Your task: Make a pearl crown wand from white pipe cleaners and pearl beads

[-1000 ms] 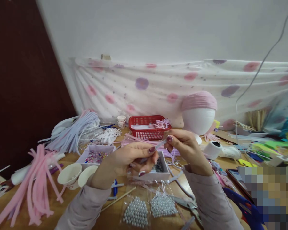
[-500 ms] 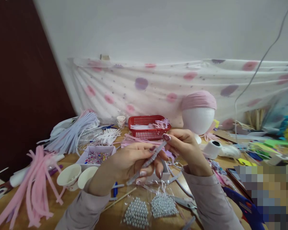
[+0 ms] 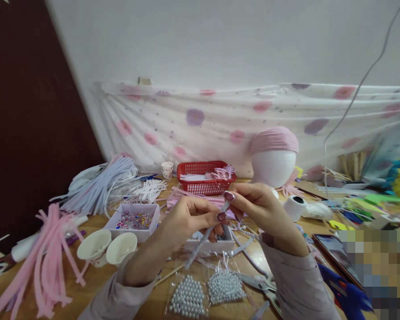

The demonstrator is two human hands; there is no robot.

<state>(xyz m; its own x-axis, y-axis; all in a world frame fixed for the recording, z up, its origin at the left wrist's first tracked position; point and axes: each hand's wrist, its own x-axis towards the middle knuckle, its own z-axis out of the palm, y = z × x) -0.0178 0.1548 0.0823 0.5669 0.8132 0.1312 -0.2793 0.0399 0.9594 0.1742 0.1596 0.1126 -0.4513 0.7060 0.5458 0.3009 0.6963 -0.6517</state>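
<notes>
My left hand [image 3: 200, 218] pinches a pale grey, ruffled fabric strip [image 3: 197, 252] between thumb and fingers. The strip slants down to the left, its lower end hanging free above the table. At its upper end, my right hand [image 3: 250, 200] is closed, thumb and finger pinching the tip. Both hands are in the air near a small white box [image 3: 213, 247] with dark and pale contents, partly hidden by my left hand. Two clear bags of pearl beads [image 3: 188, 295] lie just below. Beside them rests a pair of scissors [image 3: 262, 283].
A purple-white box [image 3: 108, 222] of coloured gems and paper cups [image 3: 122, 249] stand at left, near pink strips [image 3: 46, 262]. Behind are a red basket [image 3: 203, 189] and a white head form [image 3: 273, 164] with a pink wrap. A blue glue gun [image 3: 345, 289] and a phone [image 3: 336, 253] lie right.
My left hand has slid up the strip toward the right hand, and its fingers have curled in. More of the strip's lower part now shows below it.
</notes>
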